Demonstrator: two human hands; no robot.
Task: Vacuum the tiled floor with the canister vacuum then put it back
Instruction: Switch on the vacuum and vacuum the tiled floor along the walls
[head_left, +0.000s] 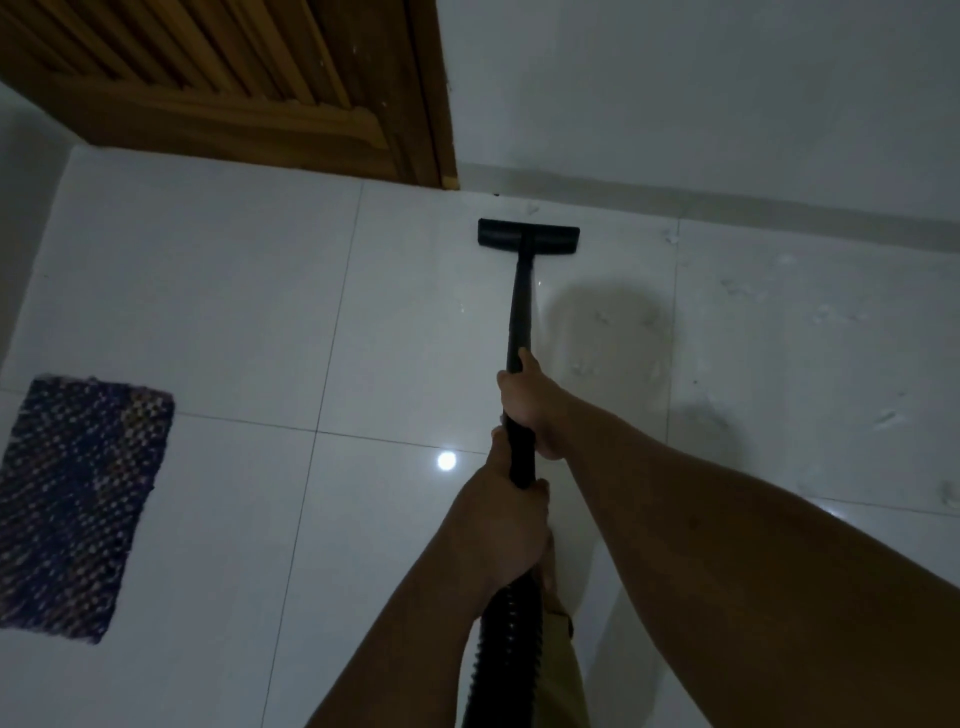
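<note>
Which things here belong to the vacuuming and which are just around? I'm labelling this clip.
Part of the job: vacuum wand, floor nozzle, ribbed hose, tiled floor, left hand and right hand gripping the wand.

Just around: woven mat, wooden louvred door, white wall.

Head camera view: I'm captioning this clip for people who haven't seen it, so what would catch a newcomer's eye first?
First, the black vacuum wand running up the middle, gripped by the right hand above the left hand, its flat floor head on the glossy white tiles near the wall. Next, the dark woven mat at left and the brown slatted door top left.
</note>
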